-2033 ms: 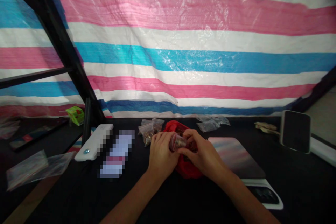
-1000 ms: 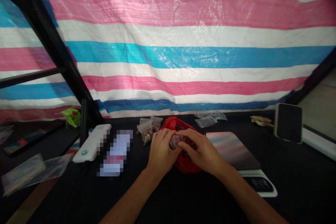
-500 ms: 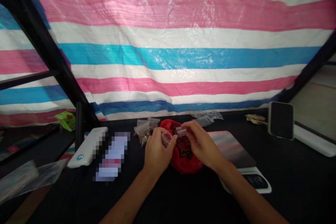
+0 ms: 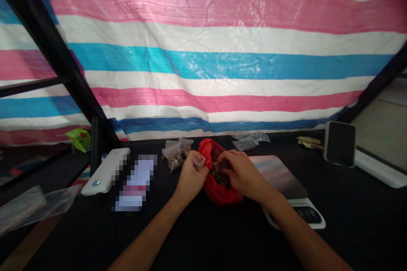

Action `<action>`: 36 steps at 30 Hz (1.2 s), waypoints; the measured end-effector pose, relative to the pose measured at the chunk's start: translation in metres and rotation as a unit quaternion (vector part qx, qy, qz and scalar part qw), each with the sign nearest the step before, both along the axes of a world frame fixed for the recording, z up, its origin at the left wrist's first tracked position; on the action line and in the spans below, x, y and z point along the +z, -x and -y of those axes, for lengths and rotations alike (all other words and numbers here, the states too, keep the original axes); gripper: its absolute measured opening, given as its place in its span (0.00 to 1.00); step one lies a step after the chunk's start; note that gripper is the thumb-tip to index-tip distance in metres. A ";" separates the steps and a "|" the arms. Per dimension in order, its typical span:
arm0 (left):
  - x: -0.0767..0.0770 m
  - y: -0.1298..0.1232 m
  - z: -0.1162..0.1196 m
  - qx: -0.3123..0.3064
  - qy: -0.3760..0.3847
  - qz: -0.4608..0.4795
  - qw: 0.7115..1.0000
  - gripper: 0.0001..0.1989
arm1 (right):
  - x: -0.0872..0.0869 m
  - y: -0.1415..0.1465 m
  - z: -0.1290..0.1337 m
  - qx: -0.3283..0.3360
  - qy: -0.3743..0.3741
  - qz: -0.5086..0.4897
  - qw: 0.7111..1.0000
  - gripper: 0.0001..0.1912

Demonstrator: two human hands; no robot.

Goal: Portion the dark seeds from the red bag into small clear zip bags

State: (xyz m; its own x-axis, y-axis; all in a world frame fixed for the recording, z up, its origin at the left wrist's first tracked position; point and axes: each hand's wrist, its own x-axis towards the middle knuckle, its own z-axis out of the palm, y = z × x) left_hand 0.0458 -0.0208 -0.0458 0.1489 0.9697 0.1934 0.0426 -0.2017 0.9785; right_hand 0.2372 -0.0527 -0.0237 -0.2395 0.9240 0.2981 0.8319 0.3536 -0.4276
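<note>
A red plastic bag (image 4: 224, 194) lies open on the black table, with small brown pieces inside it. At its left edge my left hand (image 4: 190, 178) is closed on a small clear bag (image 4: 199, 161). My right hand (image 4: 246, 174) reaches over the red bag's right side, fingers bent down at its opening; what they hold, if anything, is too dark to tell. Small filled zip bags (image 4: 174, 157) lie behind my left hand. Just right of the red bag is a scale (image 4: 282, 178) with a shiny plate, partly under my right forearm.
Flat clear bags (image 4: 248, 140) lie at the back. On the left are a white device (image 4: 106, 173), a blurred-out phone (image 4: 136, 184) and plastic sleeves (image 4: 41, 209). A dark-screened device (image 4: 339, 144) stands at the right. Striped sheeting (image 4: 222, 65) hangs behind the table.
My right hand has lowered into the red bag's opening, and the small clear piece it held is no longer distinct. My left hand has closed more around its bag, nearer the red bag's edge.
</note>
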 end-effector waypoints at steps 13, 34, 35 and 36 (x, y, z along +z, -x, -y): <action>0.003 0.005 0.000 0.057 -0.099 -0.061 0.992 0.09 | 0.003 0.009 0.003 0.031 0.023 -0.069 0.997 0.24; 0.000 0.007 0.008 0.006 -0.165 -0.231 0.959 0.08 | 0.019 0.022 0.016 0.105 -0.066 -0.119 0.985 0.24; 0.000 0.007 0.008 0.011 -0.165 -0.236 0.958 0.08 | 0.020 0.022 0.016 0.108 -0.059 -0.120 0.985 0.21; 0.000 0.007 0.009 0.015 -0.167 -0.243 0.956 0.08 | 0.021 0.022 0.016 0.113 -0.057 -0.119 0.985 0.19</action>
State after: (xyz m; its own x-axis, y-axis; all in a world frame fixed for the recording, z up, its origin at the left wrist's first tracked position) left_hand 0.0388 -0.0295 -0.0459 0.2735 0.8712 0.4076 0.4854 -0.4909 0.7235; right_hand 0.2151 -0.0688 -0.0032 -0.3455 0.8125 0.4696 0.6070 0.5751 -0.5484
